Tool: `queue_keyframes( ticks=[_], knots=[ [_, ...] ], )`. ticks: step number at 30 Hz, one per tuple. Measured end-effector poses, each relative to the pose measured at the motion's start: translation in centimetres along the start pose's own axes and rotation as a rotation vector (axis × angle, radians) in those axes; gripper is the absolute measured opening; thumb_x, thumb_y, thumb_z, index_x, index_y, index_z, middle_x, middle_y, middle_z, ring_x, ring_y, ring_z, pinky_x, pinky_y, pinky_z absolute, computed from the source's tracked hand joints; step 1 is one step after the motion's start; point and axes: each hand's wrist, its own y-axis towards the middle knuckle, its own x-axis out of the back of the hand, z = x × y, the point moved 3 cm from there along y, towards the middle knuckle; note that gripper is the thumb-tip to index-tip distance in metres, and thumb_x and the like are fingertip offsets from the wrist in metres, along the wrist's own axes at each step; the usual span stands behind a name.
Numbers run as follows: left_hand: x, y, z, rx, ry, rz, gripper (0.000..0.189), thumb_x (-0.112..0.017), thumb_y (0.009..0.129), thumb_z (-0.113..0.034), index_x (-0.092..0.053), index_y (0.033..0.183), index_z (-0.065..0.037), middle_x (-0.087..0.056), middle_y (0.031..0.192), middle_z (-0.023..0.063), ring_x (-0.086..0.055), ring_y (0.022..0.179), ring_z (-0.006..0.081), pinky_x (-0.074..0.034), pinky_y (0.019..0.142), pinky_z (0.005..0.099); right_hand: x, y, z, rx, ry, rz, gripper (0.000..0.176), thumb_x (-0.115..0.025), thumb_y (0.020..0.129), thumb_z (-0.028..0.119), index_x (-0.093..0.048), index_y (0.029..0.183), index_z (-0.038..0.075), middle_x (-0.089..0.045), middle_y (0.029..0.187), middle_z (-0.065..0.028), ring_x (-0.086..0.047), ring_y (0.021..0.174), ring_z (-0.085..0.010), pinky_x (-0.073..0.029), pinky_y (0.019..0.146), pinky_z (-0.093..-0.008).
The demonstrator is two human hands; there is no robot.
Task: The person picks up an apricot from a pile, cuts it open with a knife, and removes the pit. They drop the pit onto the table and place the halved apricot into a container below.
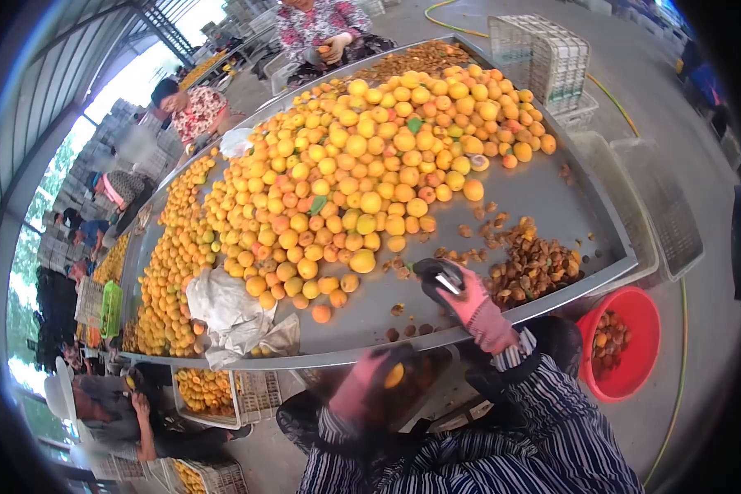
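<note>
A large heap of orange-yellow apricots (346,177) covers much of the grey metal table (370,309). Over the table's near edge is my right hand (476,309) in a pink and black glove, closed on a small tool with a shiny metal part (448,282). Just beyond it lies a pile of brown pits (531,262). Below the edge, my left hand (366,383), gloved in pink and black too, is blurred by motion, with its fingers around an orange fruit (394,375).
A red basin (630,346) with brown pits stands at the right, near grey crates (659,206). White cloth (222,305) lies on the table's left part. A crate of fruit (206,391) is below. Co-workers sit at the far side (321,33) and left (193,111).
</note>
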Motion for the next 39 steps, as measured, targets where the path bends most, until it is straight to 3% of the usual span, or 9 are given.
queue_keyframes(
  ticks=[8,15,22,25,29,31,33,35,39],
  knots=[
    [7.9,-6.1,8.1,0.071,0.630,-0.732,0.031,-0.064,0.085,-0.018,-0.060,0.111,-0.002,-0.064,0.105,0.0057,-0.058,0.097,0.0136,-0.044,0.087,0.0270,-12.9,5.4,-1.6,0.036,-0.969,0.458,0.053,-0.064,0.074,0.019,-0.048,0.124,0.016,-0.057,0.116,-0.0085,-0.059,0.102,-0.0275,-0.049,0.082,-0.0393],
    [9.1,-8.6,8.8,-0.053,0.095,-0.660,0.024,-0.062,0.087,-0.015,-0.062,0.105,0.001,-0.066,0.094,0.0061,-0.061,0.085,0.0117,-0.048,0.075,0.0261,-16.0,8.1,-6.3,0.072,-1.295,0.542,0.061,-0.067,0.072,0.022,-0.045,0.129,0.016,-0.051,0.124,-0.0092,-0.058,0.103,-0.0268,-0.049,0.081,-0.0391],
    [5.4,-10.3,-1.3,-0.345,-0.050,-0.643,0.029,-0.055,0.089,-0.019,-0.060,0.110,0.001,-0.062,0.108,0.0096,-0.061,0.095,0.0174,-0.049,0.079,0.0291,-12.3,-1.3,3.5,0.027,-0.060,0.710,0.030,-0.058,0.086,0.025,-0.057,0.108,0.004,-0.060,0.089,-0.0048,-0.058,0.072,-0.0149,-0.050,0.067,-0.0301],
    [4.0,-11.4,-3.7,-0.469,-0.175,-0.528,0.034,-0.056,0.089,-0.017,-0.054,0.118,0.002,-0.057,0.117,0.0108,-0.059,0.098,0.0188,-0.049,0.082,0.0300,-11.2,-5.5,1.6,-0.626,0.434,0.712,0.028,-0.052,0.092,0.021,-0.056,0.112,0.002,-0.055,0.080,-0.0010,-0.049,0.060,-0.0077,-0.046,0.058,-0.0244],
    [2.1,-12.8,-4.3,-0.363,-0.355,-0.073,0.052,-0.061,0.083,-0.017,-0.046,0.129,0.003,-0.047,0.134,0.0117,-0.047,0.121,0.0215,-0.039,0.099,0.0314,-10.1,-9.8,2.9,-0.504,0.154,0.620,0.031,-0.047,0.094,0.014,-0.051,0.123,0.004,-0.056,0.086,-0.0028,-0.052,0.066,-0.0098,-0.047,0.061,-0.0261],
    [0.5,-13.5,-4.4,-0.346,-0.330,-0.037,0.054,-0.062,0.083,-0.020,-0.046,0.130,0.002,-0.044,0.137,0.0110,-0.046,0.121,0.0210,-0.038,0.099,0.0316,-9.8,-11.7,4.5,0.168,-0.097,0.686,0.050,-0.062,0.081,0.000,-0.046,0.128,0.003,-0.056,0.106,-0.0071,-0.058,0.091,-0.0156,-0.050,0.075,-0.0267],
    [-0.2,-13.4,-3.2,-0.356,-0.236,-0.025,0.052,-0.063,0.084,-0.021,-0.048,0.128,0.002,-0.046,0.135,0.0107,-0.047,0.120,0.0204,-0.038,0.099,0.0316,-9.3,-12.8,3.0,-0.423,0.497,0.705,0.054,-0.063,0.081,0.006,-0.042,0.131,0.002,-0.053,0.118,-0.0111,-0.057,0.099,-0.0189,-0.049,0.081,-0.0286],
    [-1.2,-13.0,-1.6,-0.350,-0.281,-0.062,0.051,-0.064,0.084,-0.022,-0.050,0.126,0.002,-0.050,0.132,0.0104,-0.048,0.119,0.0200,-0.039,0.099,0.0314,-8.8,-13.4,7.3,0.369,-0.170,0.639,0.050,-0.062,0.085,0.012,-0.041,0.129,0.001,-0.050,0.124,-0.0141,-0.057,0.101,-0.0186,-0.050,0.080,-0.0282],
    [-1.7,-12.9,0.0,-0.390,-0.464,-0.092,0.053,-0.065,0.083,-0.022,-0.047,0.126,0.002,-0.056,0.119,0.0089,-0.054,0.110,0.0182,-0.044,0.093,0.0306,-7.2,-13.8,8.7,0.578,-0.540,0.600,0.046,-0.061,0.087,0.015,-0.042,0.126,0.000,-0.058,0.113,-0.0161,-0.062,0.092,-0.0187,-0.051,0.072,-0.0283]
  ],
)
